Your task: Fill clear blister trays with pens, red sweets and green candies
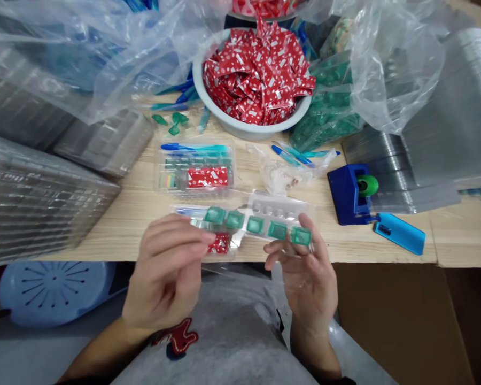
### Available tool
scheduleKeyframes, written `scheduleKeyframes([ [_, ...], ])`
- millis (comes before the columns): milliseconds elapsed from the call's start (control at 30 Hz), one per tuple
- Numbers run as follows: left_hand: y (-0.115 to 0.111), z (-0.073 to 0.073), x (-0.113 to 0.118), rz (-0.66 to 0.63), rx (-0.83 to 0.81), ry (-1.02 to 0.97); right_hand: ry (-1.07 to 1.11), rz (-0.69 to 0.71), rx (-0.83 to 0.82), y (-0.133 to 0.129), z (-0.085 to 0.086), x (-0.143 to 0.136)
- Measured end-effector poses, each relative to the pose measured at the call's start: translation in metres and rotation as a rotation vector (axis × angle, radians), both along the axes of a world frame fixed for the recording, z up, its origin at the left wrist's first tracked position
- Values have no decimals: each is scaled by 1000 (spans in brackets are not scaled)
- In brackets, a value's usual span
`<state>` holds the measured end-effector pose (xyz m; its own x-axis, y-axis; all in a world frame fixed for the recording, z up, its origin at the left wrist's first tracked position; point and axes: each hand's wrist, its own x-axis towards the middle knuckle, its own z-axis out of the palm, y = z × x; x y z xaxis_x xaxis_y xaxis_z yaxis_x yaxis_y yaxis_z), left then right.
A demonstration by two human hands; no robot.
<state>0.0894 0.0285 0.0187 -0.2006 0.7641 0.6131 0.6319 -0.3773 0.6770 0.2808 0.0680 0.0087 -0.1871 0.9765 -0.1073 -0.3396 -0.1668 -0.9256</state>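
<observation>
A clear plastic strip holding several green square pieces [256,225] is raised over the table's front edge. My right hand [310,272] grips its right end between thumb and fingers. Close to the strip's left end, my left hand [168,267] is closed in a pinch; what its fingertips hold is unclear. Beneath the strip lies an open clear case [260,200], partly hidden by my hands, with a red patterned packet [219,244] in it. Behind it, a filled clear case [159,179] contains a pen, green squares, coloured tabs and a red packet.
A grey-white basin [244,128] heaped with red packets stands at the back. Stacked clear cases flank both sides. Right of my hands sit a blue tape dispenser [344,198] and a blue phone-shaped object [404,233]. Loose pens [292,156] and green scraps [176,124] lie about.
</observation>
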Motion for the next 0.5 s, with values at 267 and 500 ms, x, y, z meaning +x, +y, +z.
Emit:
scheduleKeyframes([
  [267,-3,10,14,-250,-114,58,-249,-141,210,-15,-1,-7],
  [500,-7,2,9,-141,-88,11,-186,-150,127,-18,9,-6],
])
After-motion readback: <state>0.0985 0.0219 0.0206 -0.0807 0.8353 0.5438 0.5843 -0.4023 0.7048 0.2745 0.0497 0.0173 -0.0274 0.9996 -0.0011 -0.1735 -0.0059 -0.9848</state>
